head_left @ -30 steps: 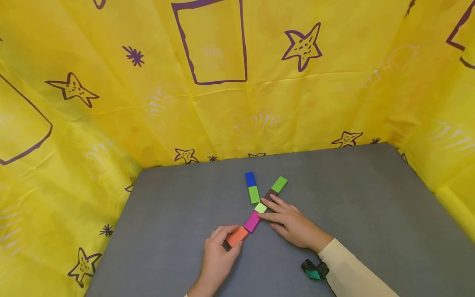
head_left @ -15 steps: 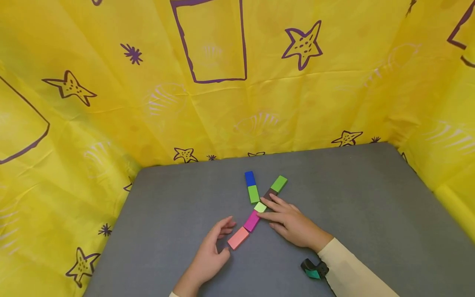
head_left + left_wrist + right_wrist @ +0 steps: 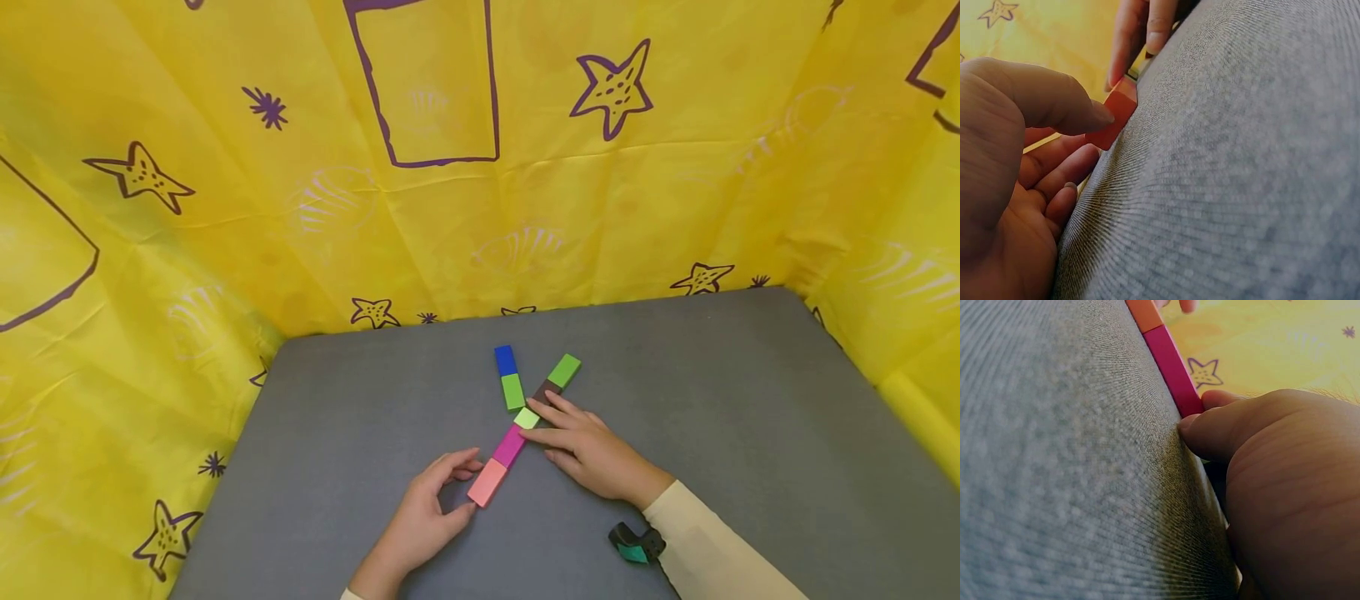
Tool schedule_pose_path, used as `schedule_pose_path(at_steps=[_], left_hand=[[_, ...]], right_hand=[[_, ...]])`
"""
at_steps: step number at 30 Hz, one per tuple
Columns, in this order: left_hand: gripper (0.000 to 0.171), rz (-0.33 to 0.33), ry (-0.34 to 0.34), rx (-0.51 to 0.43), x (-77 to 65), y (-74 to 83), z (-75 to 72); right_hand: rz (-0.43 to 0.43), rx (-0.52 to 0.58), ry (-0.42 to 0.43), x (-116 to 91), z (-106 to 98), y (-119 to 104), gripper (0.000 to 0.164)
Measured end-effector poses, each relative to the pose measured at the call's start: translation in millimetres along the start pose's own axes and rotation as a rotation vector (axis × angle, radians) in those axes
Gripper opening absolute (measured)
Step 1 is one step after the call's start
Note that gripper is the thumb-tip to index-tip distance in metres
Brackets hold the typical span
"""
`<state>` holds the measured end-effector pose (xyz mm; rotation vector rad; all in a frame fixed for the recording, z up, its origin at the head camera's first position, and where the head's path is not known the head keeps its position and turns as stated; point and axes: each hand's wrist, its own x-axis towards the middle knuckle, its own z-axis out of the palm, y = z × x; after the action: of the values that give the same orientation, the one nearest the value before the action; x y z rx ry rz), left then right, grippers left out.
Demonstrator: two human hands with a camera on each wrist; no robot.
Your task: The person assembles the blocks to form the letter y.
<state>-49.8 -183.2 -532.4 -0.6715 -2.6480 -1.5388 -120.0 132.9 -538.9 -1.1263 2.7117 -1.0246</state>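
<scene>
A row of blocks lies slanted on the grey table: a salmon-orange block nearest me, then a magenta block, a pale green block, a dark brown block and a green block. My left hand is at the salmon block, thumb touching its near end and loosely bent fingers along its left side. My right hand lies with extended fingers over the row, fingertips at the brown block and where the pale green and magenta blocks meet.
Left of the row's far half, another green block and a blue block form a second arm. Yellow patterned cloth rises behind the grey table. A black and teal wrist device sits by the right sleeve.
My left hand let go of the salmon block and drew back, then came to its near end again. That block has turned into line with the magenta one. The right hand stayed put.
</scene>
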Motion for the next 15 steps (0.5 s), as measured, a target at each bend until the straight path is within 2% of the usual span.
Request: schedule_pose_path(at_steps=[8, 15], left_hand=[[0.075, 0.003, 0.001, -0.007, -0.2, 0.5, 1.5], [0.072, 0.019, -0.004, -0.036, -1.0, 4.2, 1.2]], right_hand=[[-0.009, 0.000, 0.017, -2.0, -0.4, 0.1, 0.051], [0.042, 0.026, 0.098, -6.7, 2.3, 2.1, 0.061]])
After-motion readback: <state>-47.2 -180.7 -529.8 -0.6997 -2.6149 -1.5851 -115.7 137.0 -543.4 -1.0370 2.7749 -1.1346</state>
